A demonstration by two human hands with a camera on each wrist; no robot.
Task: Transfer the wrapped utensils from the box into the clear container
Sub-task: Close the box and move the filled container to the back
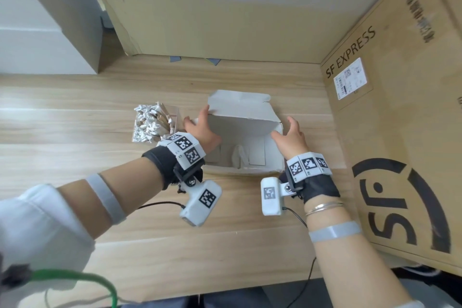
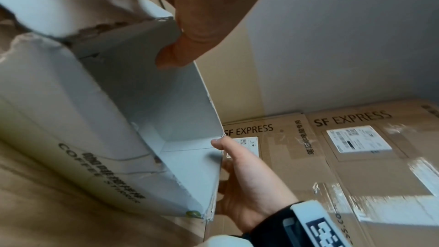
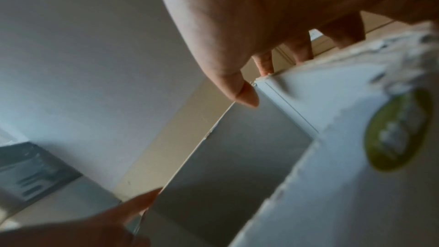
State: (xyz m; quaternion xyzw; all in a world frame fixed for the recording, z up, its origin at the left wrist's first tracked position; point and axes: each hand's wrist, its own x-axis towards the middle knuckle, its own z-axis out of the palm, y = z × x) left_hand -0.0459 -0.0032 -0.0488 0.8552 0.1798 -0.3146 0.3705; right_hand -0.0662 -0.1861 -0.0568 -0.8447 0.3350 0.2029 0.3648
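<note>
The white cardboard box (image 1: 246, 130) stands open on the wooden table (image 1: 100, 112), its lid flap up at the back. My left hand (image 1: 197, 120) grips the box's left wall, thumb over the rim (image 2: 175, 52). My right hand (image 1: 283, 129) pinches the right wall, thumb on the corner (image 3: 244, 93) and fingers behind it. One pale wrapped piece (image 1: 237, 157) seems to lie on the box floor. Left of the box, the clear container (image 1: 176, 117) holds several paper-wrapped utensils (image 1: 147, 122). The box's side reads "COFFEE STICKS" (image 2: 102, 174).
Large brown SF EXPRESS cartons (image 1: 390, 120) stand close on the right, and another carton (image 1: 200, 15) backs the table. A cardboard sheet (image 1: 62, 7) leans at the far left. Cables (image 1: 160, 205) trail from the wrist cameras. The table's front edge (image 1: 225, 290) runs below my arms.
</note>
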